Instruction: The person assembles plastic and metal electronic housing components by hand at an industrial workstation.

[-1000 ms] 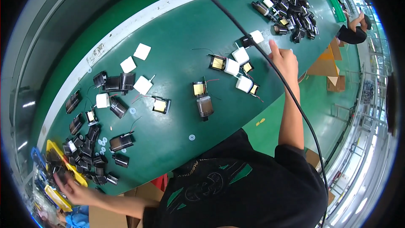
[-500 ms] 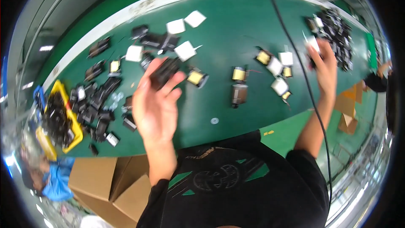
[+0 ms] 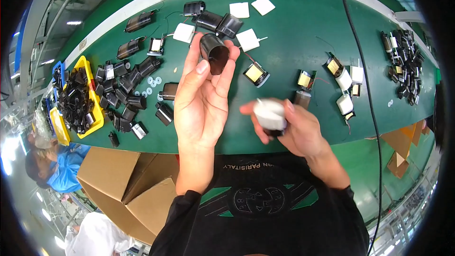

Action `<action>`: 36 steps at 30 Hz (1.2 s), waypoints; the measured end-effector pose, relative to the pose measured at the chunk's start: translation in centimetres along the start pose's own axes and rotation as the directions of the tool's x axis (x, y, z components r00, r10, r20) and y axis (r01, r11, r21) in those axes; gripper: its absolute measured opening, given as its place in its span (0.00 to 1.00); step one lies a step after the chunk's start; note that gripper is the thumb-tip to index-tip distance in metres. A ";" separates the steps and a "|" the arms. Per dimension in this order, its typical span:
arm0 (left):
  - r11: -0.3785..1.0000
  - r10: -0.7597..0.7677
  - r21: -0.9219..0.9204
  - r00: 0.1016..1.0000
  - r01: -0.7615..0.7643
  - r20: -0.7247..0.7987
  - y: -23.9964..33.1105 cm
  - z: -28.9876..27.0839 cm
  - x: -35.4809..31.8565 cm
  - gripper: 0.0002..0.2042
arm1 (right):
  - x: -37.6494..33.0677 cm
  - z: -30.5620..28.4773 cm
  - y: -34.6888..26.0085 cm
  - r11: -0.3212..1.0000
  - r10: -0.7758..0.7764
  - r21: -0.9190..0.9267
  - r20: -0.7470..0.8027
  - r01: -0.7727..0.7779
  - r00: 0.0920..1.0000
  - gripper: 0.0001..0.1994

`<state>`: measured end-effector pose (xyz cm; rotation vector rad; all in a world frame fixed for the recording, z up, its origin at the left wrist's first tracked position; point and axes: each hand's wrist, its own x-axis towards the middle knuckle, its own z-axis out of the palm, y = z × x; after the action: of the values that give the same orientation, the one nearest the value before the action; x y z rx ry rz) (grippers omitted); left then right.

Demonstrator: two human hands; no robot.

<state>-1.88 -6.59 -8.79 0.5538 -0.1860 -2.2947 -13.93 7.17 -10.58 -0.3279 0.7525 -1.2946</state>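
My left hand (image 3: 201,114) is raised over the table, its fingers and thumb wrapped round a hollow black plastic housing (image 3: 214,51) whose open end faces me. To its right, lower down, my right hand (image 3: 305,130) grips a white block with a dark underside (image 3: 270,114); motion blurs it, so its details cannot be made out. Beyond the left hand lie several black housings (image 3: 208,20) and white square pieces (image 3: 248,39). Between the hands, farther off, lies a black part with a yellow pad (image 3: 256,73). A similar yellow-padded part (image 3: 305,80) sits beyond the right hand.
At the left, a yellow bin (image 3: 98,116) full of black parts stands beside a heap of black housings (image 3: 130,83). Another heap (image 3: 405,66) lies far right. A black cable (image 3: 362,57) hangs across the right side. Cardboard boxes (image 3: 109,170) stand below the table edge.
My right hand has come from beside the far-right heap back toward my left hand, carrying the white block. My left hand has turned the housing, so its open end shows.
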 end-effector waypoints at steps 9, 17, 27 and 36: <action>0.977 0.153 0.153 0.988 -0.151 0.003 0.6 -0.5 -2.2 0.23 | 4.6 2.8 -1.7 0.613 -0.616 -0.643 -0.025 0.459 0.788 0.21; 0.904 0.312 0.326 0.948 -0.276 -0.062 -0.4 -0.8 -2.1 0.18 | 4.2 3.2 -2.6 0.485 -0.624 -0.803 -0.041 0.346 0.780 0.17; 0.869 0.298 0.409 0.955 -0.278 0.017 -0.3 -1.5 -2.4 0.20 | 4.0 2.6 -3.8 0.465 -0.589 -0.817 0.002 0.341 0.808 0.16; 0.740 0.427 0.540 0.900 -0.401 0.083 -0.2 -0.5 -3.6 0.22 | 3.7 1.8 -3.7 0.237 -0.584 -0.873 0.223 0.427 0.780 0.25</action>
<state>0.44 -3.82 -8.10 0.7615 -0.8789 -1.7659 -15.15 2.35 -8.15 -1.5122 1.5643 -1.4089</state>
